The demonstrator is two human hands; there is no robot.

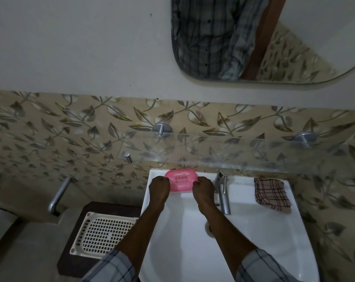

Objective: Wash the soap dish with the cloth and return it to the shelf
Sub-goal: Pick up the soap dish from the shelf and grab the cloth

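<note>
A pink plastic soap dish (181, 180) with rows of drain holes is held level over the back left of the white sink (264, 231). My left hand (159, 188) grips its left end and my right hand (203, 189) grips its right end. The dish sits just below the front edge of the glass shelf (243, 153). A checked cloth (271, 193), folded, lies on the sink's back right rim, well away from both hands.
A chrome tap (223, 192) stands just right of my right hand. Left of the sink is a white perforated plastic tray (103, 234) on a dark stand. A metal pipe (58, 195) juts from the leaf-patterned wall. A mirror (253, 37) hangs above.
</note>
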